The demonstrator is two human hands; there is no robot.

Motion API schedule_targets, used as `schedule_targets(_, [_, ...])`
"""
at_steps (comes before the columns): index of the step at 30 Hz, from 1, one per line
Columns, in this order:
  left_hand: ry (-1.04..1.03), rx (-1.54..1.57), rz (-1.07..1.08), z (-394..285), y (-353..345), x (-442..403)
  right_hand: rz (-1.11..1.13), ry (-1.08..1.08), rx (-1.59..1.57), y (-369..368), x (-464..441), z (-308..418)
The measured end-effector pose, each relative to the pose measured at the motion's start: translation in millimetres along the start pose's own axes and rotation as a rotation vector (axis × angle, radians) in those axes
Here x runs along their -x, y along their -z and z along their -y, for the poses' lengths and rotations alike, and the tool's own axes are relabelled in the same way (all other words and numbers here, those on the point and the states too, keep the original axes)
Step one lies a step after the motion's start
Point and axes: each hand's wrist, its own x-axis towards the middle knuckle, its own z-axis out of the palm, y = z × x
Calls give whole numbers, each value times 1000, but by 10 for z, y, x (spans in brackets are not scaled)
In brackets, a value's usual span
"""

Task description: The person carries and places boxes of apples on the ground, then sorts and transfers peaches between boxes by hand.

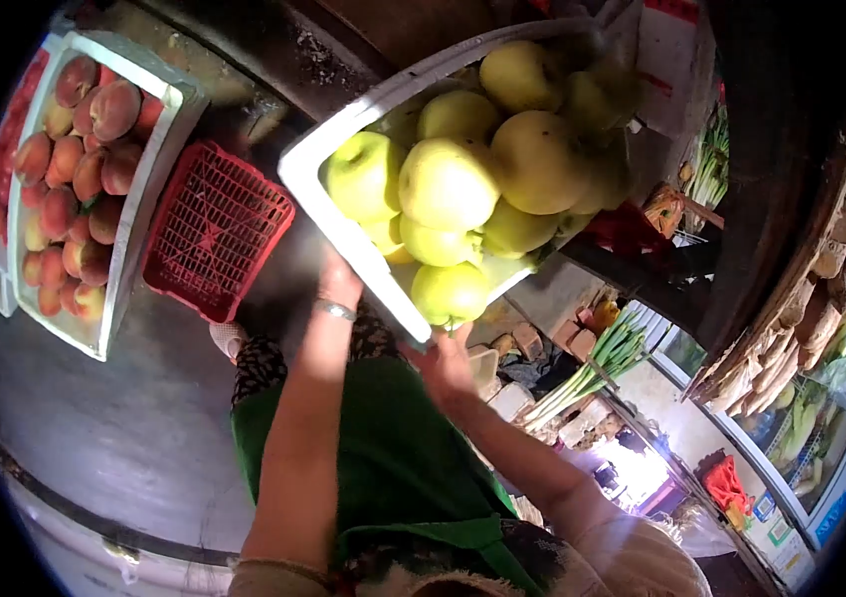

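A white foam box (355, 237) full of yellow-green apples (448, 184) is tilted in front of me. My left hand (340, 279), with a metal band at the wrist, grips the box's near left side; its fingers are mostly hidden behind the wall. At the near right corner my right hand (445, 366) holds the box, close to the lowest apple (450, 294). Part of the right hand's fingers is out of sight behind the box.
Left of the box, a red plastic basket (216, 229) sits beside a white foam box (172, 124) of peaches (85, 179). Green onions (592, 366) lie at the right, near a glass-fronted case (806, 448). Long brown roots (791, 343) are heaped at far right.
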Motion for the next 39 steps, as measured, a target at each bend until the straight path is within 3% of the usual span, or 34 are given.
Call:
schedule_targets(2, [36, -132, 74, -181, 95, 140, -49, -30, -4, -91, 43, -96])
schedule_targets(3, [65, -46, 63, -175, 234, 45, -43, -35, 4, 29, 31, -137])
schedule_targets(4, [92, 35, 51, -206, 270, -4, 36, 151, 584, 150, 13, -188])
schedule_targets(6, [44, 12, -22, -149, 239, -83, 129, 344, 1153, 352, -81, -114])
schedule_targets(7, [32, 20, -60, -148, 280, -19, 226, 62, 885, 408, 19, 132])
schedule_targets(8, [12, 52, -82, -88, 269, 12, 175, -32, 748, 569, 50, 398])
schedule_targets(9, [13, -55, 27, -57, 312, 35, 114, -116, 607, 733, 81, 663])
schedule_targets(10, [2, -40, 23, -15, 330, 86, -66, -40, 596, 894, 55, 916])
schedule_targets(13, [-26, 62, -11, -83, 143, -17, -365, 405, 1279, 911, -112, 2063])
schedule_targets(14, [-24, 62, -17, -90, 163, -10, -473, 855, 1001, 1112, -340, 2179])
schedule_targets(15, [7, 80, -33, -87, 182, -17, -536, 911, 1018, 1041, -483, 2457])
schedule_targets(19, [26, 82, 50, -21, 402, -152, -198, 1099, 758, 946, -1394, 3278])
schedule_targets(20, [23, 81, 46, -43, 412, -126, -125, 1145, 855, 1144, -1759, 3471])
schedule_targets(24, [-7, 73, 91, -97, 241, -88, -185, 1010, 1025, 1321, -2287, 3634])
schedule_targets(27, [42, 149, -40, -174, 88, -1, -248, 888, 1293, 1315, -2358, 3807])
schedule_targets(36, [-18, 197, 115, -177, 182, 23, -244, 571, 2075, 1410, -2385, 4294])
schedule_targets(37, [-5, 205, 154, -150, 264, -13, -234, 539, 2234, 1456, -2444, 4345])
schedule_targets(38, [13, 213, 199, -119, 336, -53, -165, 548, 2770, 1614, -2561, 4440])
schedule_targets(39, [34, 256, 205, -159, 236, 8, -314, 411, 2596, 1240, -2299, 4236])
